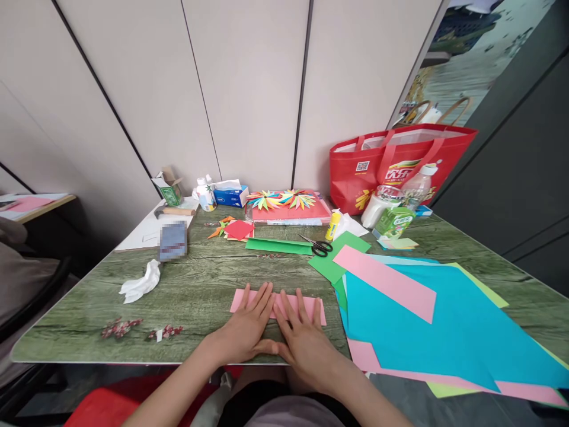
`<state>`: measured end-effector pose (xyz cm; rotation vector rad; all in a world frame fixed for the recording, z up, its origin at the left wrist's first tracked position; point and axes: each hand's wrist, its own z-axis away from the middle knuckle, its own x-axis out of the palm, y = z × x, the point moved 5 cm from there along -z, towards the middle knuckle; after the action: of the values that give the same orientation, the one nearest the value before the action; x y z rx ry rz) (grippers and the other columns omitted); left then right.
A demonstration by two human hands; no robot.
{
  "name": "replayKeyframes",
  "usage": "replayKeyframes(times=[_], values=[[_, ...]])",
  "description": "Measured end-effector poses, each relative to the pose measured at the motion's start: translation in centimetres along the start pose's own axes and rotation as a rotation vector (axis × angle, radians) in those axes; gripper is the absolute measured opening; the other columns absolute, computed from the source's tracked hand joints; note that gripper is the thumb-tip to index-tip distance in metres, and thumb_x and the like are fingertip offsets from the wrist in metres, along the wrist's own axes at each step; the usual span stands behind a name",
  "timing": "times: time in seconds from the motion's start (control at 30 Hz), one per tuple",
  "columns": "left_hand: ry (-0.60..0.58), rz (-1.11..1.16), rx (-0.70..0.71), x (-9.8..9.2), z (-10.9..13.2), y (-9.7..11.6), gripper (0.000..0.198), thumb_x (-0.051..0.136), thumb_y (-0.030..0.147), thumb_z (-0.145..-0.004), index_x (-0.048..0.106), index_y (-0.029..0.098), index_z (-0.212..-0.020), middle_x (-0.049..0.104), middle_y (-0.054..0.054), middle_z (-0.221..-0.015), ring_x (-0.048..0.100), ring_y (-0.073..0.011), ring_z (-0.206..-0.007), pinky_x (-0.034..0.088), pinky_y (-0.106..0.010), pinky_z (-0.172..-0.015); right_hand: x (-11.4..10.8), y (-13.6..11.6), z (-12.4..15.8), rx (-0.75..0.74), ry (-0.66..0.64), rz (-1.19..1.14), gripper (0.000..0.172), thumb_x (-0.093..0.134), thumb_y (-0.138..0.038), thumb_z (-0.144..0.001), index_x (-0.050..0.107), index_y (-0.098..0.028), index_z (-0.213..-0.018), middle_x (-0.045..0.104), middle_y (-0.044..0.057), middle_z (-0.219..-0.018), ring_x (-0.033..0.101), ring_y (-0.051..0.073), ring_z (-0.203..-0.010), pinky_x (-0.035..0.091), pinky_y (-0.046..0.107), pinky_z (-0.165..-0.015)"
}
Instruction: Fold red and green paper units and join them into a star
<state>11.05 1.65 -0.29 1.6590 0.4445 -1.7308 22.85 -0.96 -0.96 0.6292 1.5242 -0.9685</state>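
Observation:
A pink paper strip [237,300] lies flat on the green wood-patterned table, near its front edge. My left hand [249,325] presses on the left half of the strip with fingers stretched out. On the right half rests my right hand [304,338], its fingers spread. The two thumbs meet near the table's edge. Part of the strip is hidden under the fingers. Beyond it lie a folded green paper strip [280,245] and black-handled scissors [320,247]. A second pink strip [386,281] sits to the right on blue paper sheets [413,326].
At the back stand a red bag [355,175], a tissue pack [230,196], a glue stick [332,226] and a green box [395,222]. Colourful paper stars [297,199] lie on a red pack. A hammer [175,211] and a crumpled tissue [141,283] are at left.

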Motion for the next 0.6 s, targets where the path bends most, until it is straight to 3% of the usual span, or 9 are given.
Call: replayKeyframes(times=[0.1,0.2,0.3,0.4,0.5,0.6], values=[[0.013,0.086,-0.095,0.2,-0.6,-0.4,0.069,0.025,0.052,-0.088,0.009,0.011,-0.14,0.005,-0.016,-0.146,-0.003,-0.0233,-0.134,0.001,-0.052,-0.106,-0.1,0.0,0.1,0.01,-0.024,-0.032,0.058,0.036,-0.045,-0.088,0.023,-0.021,-0.139,0.012,0.015,-0.146,0.006,0.044,-0.13,0.005,0.073,-0.091],[0.12,0.192,-0.22,0.2,-1.7,-0.5,0.061,0.017,0.044,-0.091,0.004,0.011,-0.141,0.009,-0.016,-0.147,-0.002,-0.0226,-0.134,0.0,-0.054,-0.106,0.3,-0.2,-0.3,-0.01,0.021,-0.043,0.056,0.039,-0.047,-0.087,0.029,-0.024,-0.137,0.013,0.015,-0.146,0.005,0.043,-0.131,0.001,0.073,-0.092],[0.205,0.339,-0.096,-0.3,-2.7,0.7,0.061,0.019,0.042,-0.092,-0.004,0.015,-0.141,0.005,-0.012,-0.148,-0.001,-0.0213,-0.135,0.005,-0.049,-0.108,0.9,-0.8,-0.9,-0.064,0.053,-0.071,0.061,0.034,-0.048,-0.088,0.023,-0.017,-0.139,0.016,0.017,-0.145,0.007,0.038,-0.132,0.002,0.066,-0.099],[0.205,0.437,0.008,-0.7,-2.9,0.9,0.058,0.016,0.037,-0.093,-0.011,0.018,-0.14,0.0,-0.008,-0.148,0.004,-0.0168,-0.135,0.014,-0.039,-0.109,1.2,-1.1,-1.2,-0.071,0.042,-0.091,0.067,0.031,-0.052,-0.087,0.019,-0.014,-0.14,0.018,0.018,-0.144,0.008,0.036,-0.133,0.003,0.062,-0.102],[0.176,0.339,0.006,-0.6,-2.6,-0.2,0.059,0.02,0.039,-0.092,-0.007,0.017,-0.14,0.005,-0.009,-0.149,0.006,-0.0168,-0.135,0.014,-0.038,-0.109,1.1,-0.8,-1.0,-0.024,0.002,-0.072,0.075,0.032,-0.061,-0.082,0.026,-0.012,-0.138,0.017,0.02,-0.144,0.003,0.04,-0.132,0.001,0.064,-0.1],[0.158,0.147,-0.011,-0.2,-2.5,-1.2,0.055,0.023,0.04,-0.092,0.008,0.019,-0.141,0.013,-0.007,-0.148,0.003,-0.0202,-0.135,0.007,-0.044,-0.109,1.0,0.1,-0.6,0.025,-0.065,-0.046,0.087,0.039,-0.072,-0.071,0.029,-0.016,-0.137,0.016,0.022,-0.144,0.003,0.044,-0.13,0.0,0.068,-0.096]])
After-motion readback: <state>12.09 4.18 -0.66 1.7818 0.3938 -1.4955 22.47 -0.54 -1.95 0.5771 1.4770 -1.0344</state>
